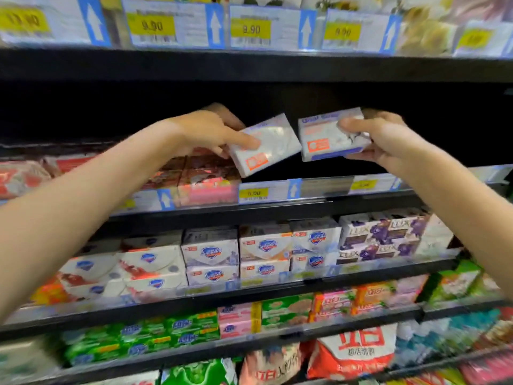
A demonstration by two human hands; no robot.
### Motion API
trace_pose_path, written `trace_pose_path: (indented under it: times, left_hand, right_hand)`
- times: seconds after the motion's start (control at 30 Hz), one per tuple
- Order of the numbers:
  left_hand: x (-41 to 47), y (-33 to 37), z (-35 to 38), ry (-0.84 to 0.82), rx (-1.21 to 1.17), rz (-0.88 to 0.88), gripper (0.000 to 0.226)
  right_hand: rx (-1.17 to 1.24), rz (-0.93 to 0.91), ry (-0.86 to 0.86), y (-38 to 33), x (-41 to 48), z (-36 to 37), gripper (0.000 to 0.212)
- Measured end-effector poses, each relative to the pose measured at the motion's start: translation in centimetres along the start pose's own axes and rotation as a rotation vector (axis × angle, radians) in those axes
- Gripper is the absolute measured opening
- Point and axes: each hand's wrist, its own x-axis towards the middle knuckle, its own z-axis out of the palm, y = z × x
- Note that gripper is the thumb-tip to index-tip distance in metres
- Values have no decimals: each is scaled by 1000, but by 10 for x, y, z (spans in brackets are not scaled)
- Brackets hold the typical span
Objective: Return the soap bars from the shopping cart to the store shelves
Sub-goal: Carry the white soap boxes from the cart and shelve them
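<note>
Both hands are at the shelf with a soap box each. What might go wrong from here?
The left hand holds its tilted soap box by one end, so it might slip. The right hand holds the other soap box almost against it; they may collide entering the dark shelf gap.

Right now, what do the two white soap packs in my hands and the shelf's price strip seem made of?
The white rectangular soap pack in the left hand and the matching white pack in the right hand look like glossy printed paper or film: crisp folded edges, faint sheen. The clear shelf-edge price strip seems transparent plastic, glare across it.
</note>
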Motion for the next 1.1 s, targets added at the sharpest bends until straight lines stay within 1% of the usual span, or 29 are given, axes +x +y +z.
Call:
trace_pose_path:
  times: [0.07, 0.1, 0.13, 0.2, 0.27, 0.33, 0.37, 0.4, 0.43, 0.5, 0.53, 0.57, 0.67, 0.77, 0.9, 1.0, 1.1]
  left_hand:
    - [16, 3, 2, -92, 110, -22, 15]
    - [23, 5, 4, -145, 151, -28, 17]
    - [28, 7, 7, -194, 182, -32, 16]
    - [37, 9, 11, -266, 243, -36, 16]
    - [40, 10, 13, -313, 351, -36, 20]
    - [40, 11, 14, -383, 420, -57, 25]
    - [40, 10, 15, -420, 421, -75, 28]
    - [39, 11, 16, -452, 420, -87, 30]
    - [38, 10, 16, -477, 422, -96, 32]
    - [38, 9, 17, -522, 439, -126, 37]
    - [37, 9, 17, -542, 454, -146, 39]
    - [37, 8, 17, -556, 467, -161, 40]
    - [34, 5, 16, -558, 456, -164, 38]
    - [31, 2, 18, -526, 460, -131, 36]
    - [29, -1, 21, -477, 443, -84, 39]
    - [25, -3, 28, -411, 433, -11, 36]
    - [19, -8, 36, -306, 388, 65, 31]
  right_hand:
    - [-67, 94, 5, 5, 14, -4, 62]
    - [-120, 139, -7, 8, 18, -5, 66]
    - [-179, 174, -25, 11, 21, -6, 61]
    - [-274, 232, -68, 17, 24, -7, 38]
    - [-290, 294, -150, 19, 22, -7, 20]
    - [-327, 299, -212, 20, 20, -9, 10]
    - [-358, 291, -224, 20, 20, -9, 8]
    - [-408, 277, -235, 21, 19, -9, 10]
    - [-489, 250, -250, 23, 20, -9, 21]
    - [-633, 204, -258, 27, 22, -8, 57]
    - [-653, 196, -255, 28, 23, -7, 65]
    - [-653, 184, -258, 29, 24, -6, 64]
    - [-697, 131, -290, 34, 27, -4, 42]
    - [-748, 61, -289, 37, 26, -4, 37]
    - [-702, -37, -325, 34, 21, -8, 18]
    - [-731, -80, -345, 36, 20, -9, 17]
    - [-808, -113, -309, 38, 17, -5, 28]
